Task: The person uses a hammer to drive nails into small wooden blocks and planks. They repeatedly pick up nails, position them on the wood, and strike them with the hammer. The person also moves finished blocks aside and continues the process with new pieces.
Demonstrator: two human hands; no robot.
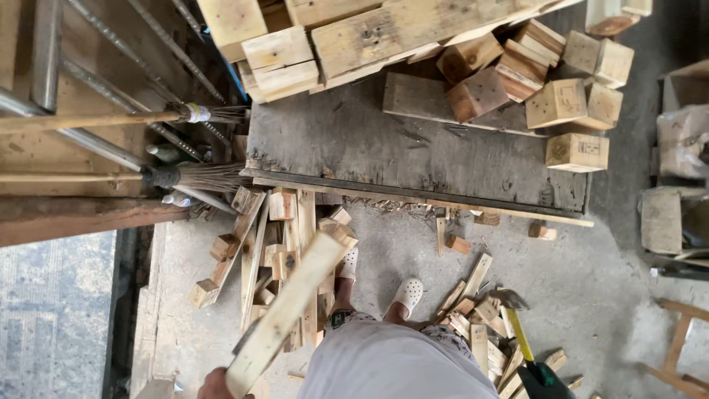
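- Left hand (214, 384), bottom edge left of centre: closed round the lower end of a pale wooden plank (286, 310).
- Plank slanting up and right from the hand, upper end over a heap of wood offcuts (269, 251) at frame centre-left.
- Right hand: out of view; grip cannot be told.
- Hammer (526, 347) with yellow shaft and black-green grip, lower right, head uppermost, lying among split wood scraps (473, 310).
- White perforated clogs (408, 293) at centre, toes toward a grey weathered board (413, 155).
- Wooden blocks (561, 96) piled at upper right.
- Two brooms (199, 144) at left, bristles pointing right.
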